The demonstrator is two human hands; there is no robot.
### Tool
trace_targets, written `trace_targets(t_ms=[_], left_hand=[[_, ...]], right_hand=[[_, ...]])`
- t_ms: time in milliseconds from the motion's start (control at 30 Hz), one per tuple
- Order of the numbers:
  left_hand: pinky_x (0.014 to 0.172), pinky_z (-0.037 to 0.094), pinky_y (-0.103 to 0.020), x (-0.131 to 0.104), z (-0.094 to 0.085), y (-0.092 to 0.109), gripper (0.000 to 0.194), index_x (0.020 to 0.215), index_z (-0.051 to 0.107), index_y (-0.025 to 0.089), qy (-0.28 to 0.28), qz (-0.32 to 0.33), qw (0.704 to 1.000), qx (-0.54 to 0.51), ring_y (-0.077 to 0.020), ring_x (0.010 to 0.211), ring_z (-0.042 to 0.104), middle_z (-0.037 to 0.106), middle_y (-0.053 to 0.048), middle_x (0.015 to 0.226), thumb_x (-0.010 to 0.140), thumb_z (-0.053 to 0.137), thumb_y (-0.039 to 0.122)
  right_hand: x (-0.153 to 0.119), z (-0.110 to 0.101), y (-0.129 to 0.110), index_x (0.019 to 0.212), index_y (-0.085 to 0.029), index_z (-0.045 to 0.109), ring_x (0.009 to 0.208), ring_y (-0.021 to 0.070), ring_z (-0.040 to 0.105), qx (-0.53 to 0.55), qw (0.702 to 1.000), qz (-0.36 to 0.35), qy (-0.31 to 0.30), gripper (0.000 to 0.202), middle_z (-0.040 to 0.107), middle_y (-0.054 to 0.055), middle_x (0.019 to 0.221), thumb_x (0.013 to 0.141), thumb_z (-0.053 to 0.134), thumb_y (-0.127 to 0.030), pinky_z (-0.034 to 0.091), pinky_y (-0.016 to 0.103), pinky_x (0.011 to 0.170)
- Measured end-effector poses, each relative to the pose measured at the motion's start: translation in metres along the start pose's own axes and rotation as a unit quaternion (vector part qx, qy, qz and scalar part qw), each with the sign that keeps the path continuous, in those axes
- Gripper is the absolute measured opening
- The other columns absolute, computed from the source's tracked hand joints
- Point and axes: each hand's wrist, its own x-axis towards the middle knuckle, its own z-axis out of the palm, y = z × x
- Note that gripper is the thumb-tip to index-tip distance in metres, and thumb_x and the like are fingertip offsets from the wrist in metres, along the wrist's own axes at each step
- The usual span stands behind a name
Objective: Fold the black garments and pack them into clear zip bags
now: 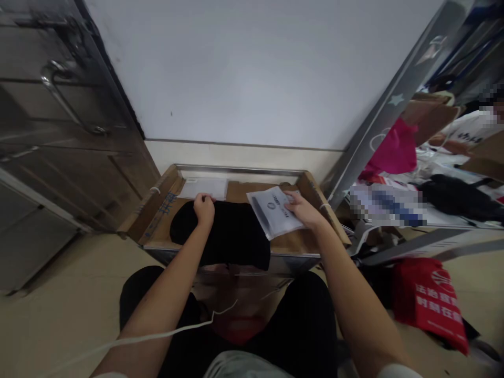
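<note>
A black cloth item [236, 231] lies folded over the front of a shallow cardboard-lined tray [283, 242], its lower part hanging past the front edge. My left hand [205, 210] rests at the cloth's far edge with its fingers curled closed; whether they pinch the cloth or something else cannot be seen. Between the thumb and fingers of my right hand [302, 209] is a frosted plastic bag [273, 212] with dark printing, tilted above the tray's right half. Behind the cloth, a flat white packet [203, 188] lies at the tray's back left.
A wooden door with a metal handle [71, 105] stands at left. A white board [244, 73] rises behind the tray. To the right, a cluttered table [452, 228] holds bags and a black item; a red bag [429, 304] hangs below. A white cord [169, 332] crosses my left arm.
</note>
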Motion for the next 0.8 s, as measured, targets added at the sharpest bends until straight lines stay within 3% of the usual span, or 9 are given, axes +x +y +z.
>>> trace_targets(t_ms=[67,167,267,333,400,467,600,800], left_hand=[[0.074,0.051,-0.030,-0.002,0.000,0.003,0.011,0.073,0.055,0.022,-0.009,0.007,1.000,0.008,-0.0165,0.069,0.064,0.063,0.002,0.067,0.076,0.047,0.016],[0.076,0.049,-0.029,-0.003,0.000,0.006,0.012,0.071,0.056,0.023,-0.025,0.023,0.999,0.032,-0.0171,0.071,0.062,0.062,0.002,0.066,0.076,0.048,0.014],[0.076,0.047,-0.029,-0.004,-0.001,0.008,0.013,0.071,0.056,0.023,-0.031,0.024,0.998,0.040,-0.0176,0.071,0.061,0.062,0.002,0.066,0.077,0.049,0.013],[0.075,0.047,-0.029,-0.005,-0.001,0.010,0.014,0.071,0.056,0.023,-0.033,0.018,0.999,0.034,-0.0176,0.070,0.061,0.062,0.002,0.066,0.078,0.049,0.013],[0.075,0.046,-0.029,-0.006,-0.001,0.011,0.014,0.071,0.056,0.023,-0.034,0.018,0.999,0.034,-0.0176,0.070,0.060,0.062,0.002,0.066,0.078,0.049,0.013],[0.076,0.045,-0.029,-0.006,-0.002,0.012,0.015,0.070,0.057,0.023,-0.035,0.023,0.998,0.039,-0.0177,0.071,0.060,0.062,0.002,0.066,0.078,0.050,0.012],[0.076,0.044,-0.029,-0.007,-0.001,0.014,0.018,0.068,0.056,0.023,-0.034,0.024,0.999,0.032,-0.0178,0.071,0.059,0.061,0.002,0.065,0.077,0.050,0.009],[0.075,0.043,-0.028,-0.008,-0.002,0.018,0.020,0.066,0.055,0.022,-0.035,0.025,0.999,0.025,-0.0176,0.071,0.058,0.059,0.002,0.064,0.078,0.050,0.007]], right_hand=[[-0.002,-0.018,0.000,0.147,-0.019,0.046,0.110,0.0251,0.065,-0.098,0.993,-0.028,0.067,0.066,0.065,0.012,0.129,0.082,0.056,-0.016,0.051,0.042,0.101],[-0.007,-0.027,-0.005,0.148,-0.013,0.047,0.117,0.0292,0.062,-0.281,0.950,-0.005,0.138,0.067,0.062,0.018,0.131,0.082,0.053,-0.009,0.045,0.041,0.106],[-0.016,-0.012,-0.014,0.140,-0.010,0.056,0.116,0.0342,0.061,-0.437,0.885,0.025,0.161,0.056,0.059,0.025,0.128,0.084,0.053,-0.009,0.045,0.045,0.102],[-0.022,0.004,-0.020,0.130,-0.009,0.064,0.125,0.0384,0.054,-0.498,0.846,-0.010,0.192,0.044,0.053,0.028,0.135,0.088,0.052,-0.013,0.043,0.049,0.103],[-0.025,0.020,-0.024,0.127,-0.009,0.066,0.136,0.0408,0.042,-0.517,0.826,-0.066,0.215,0.039,0.046,0.028,0.145,0.092,0.051,-0.019,0.037,0.053,0.109],[-0.023,0.031,-0.022,0.135,-0.013,0.062,0.143,0.0418,0.032,-0.500,0.836,-0.105,0.198,0.044,0.040,0.024,0.154,0.095,0.052,-0.029,0.028,0.059,0.115],[-0.013,0.034,-0.004,0.147,-0.025,0.051,0.147,0.0496,0.023,-0.460,0.877,-0.101,0.090,0.066,0.034,0.018,0.161,0.088,0.064,-0.051,0.013,0.075,0.113],[-0.002,0.020,0.018,0.152,-0.033,0.044,0.149,0.0455,0.024,-0.472,0.874,-0.103,0.050,0.069,0.032,0.014,0.163,0.087,0.064,-0.044,0.013,0.073,0.116]])
